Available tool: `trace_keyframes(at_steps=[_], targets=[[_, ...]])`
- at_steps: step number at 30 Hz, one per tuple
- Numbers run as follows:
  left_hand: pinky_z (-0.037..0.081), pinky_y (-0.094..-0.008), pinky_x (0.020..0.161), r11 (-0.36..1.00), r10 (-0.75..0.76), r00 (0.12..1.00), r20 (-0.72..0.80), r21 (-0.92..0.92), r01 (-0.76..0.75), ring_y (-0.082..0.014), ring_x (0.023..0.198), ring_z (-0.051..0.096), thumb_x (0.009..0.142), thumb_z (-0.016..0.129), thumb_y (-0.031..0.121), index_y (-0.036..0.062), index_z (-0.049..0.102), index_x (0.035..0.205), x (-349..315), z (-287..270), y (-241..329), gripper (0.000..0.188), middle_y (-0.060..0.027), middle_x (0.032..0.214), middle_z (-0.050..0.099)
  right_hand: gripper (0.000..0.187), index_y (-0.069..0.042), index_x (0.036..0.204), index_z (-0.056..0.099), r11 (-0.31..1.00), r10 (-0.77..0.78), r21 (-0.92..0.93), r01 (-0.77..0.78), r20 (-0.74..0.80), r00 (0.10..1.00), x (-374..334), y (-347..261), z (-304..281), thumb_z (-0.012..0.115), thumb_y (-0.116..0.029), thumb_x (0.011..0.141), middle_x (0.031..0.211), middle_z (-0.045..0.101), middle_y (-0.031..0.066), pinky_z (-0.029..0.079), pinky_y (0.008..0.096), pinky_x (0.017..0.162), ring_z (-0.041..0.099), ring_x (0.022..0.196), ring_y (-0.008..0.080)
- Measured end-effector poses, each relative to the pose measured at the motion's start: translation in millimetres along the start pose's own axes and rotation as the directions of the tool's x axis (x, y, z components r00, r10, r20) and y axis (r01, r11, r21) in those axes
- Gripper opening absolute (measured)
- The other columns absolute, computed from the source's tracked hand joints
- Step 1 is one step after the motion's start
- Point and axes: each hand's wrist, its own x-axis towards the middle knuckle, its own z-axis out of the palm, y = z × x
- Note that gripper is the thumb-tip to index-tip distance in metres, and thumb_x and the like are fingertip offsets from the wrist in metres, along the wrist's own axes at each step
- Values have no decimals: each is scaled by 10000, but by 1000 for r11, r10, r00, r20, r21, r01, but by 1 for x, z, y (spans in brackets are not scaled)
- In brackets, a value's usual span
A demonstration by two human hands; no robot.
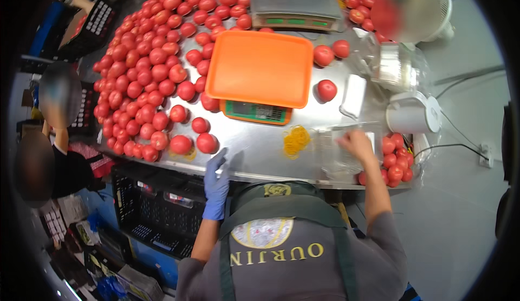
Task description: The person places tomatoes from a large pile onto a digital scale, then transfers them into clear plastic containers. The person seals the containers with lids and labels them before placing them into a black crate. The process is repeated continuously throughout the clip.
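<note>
My left hand (216, 185), in a blue glove, is at the near edge of the metal table with its fingers stretched out and nothing in them. Two tomatoes (207, 143) lie just beyond it. My right hand (357, 145) is bare and bent over a stack of clear plastic bags (333, 157). Its fingertips are closed on the bag film. Between my hands lies a heap of yellow rubber bands (296, 141). Beyond that stands a scale (255, 111) with an orange tray (261, 65).
A big pile of tomatoes (143, 76) covers the table's left side. A second scale (295, 0) stands at the back. More tomatoes (397, 160), a white jug-like container (411, 112) and a fan (433, 8) are at right. Black crates (157, 209) sit below left; other people are at far left.
</note>
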Motion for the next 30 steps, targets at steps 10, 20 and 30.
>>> trace_keyframes(at_steps=[10,20,30], targets=[[483,-364,876,985,117,923,367,79,-156,-309,990,604,870,550,85,108,581,1254,44,-10,-28,386,-152,1115,604,312,7,840,636,662,281,727,-183,-14,960,-80,0,86,497,-238,975,648,552,17,432,255,554,512,596,82],[495,-449,729,675,458,798,-391,737,-26,-351,895,625,746,710,271,120,417,1396,168,-157,-97,728,-199,1009,609,164,-44,942,520,986,109,-61,-153,-458,882,-86,-34,78,589,-88,800,708,565,143,457,403,607,574,632,302],[486,-452,650,578,27,994,-108,813,73,-352,764,653,738,708,357,164,418,1401,204,-168,-104,749,-173,846,664,290,-76,958,633,665,-739,-114,738,-248,627,-97,-153,91,675,-14,678,752,533,55,408,357,518,528,639,219]])
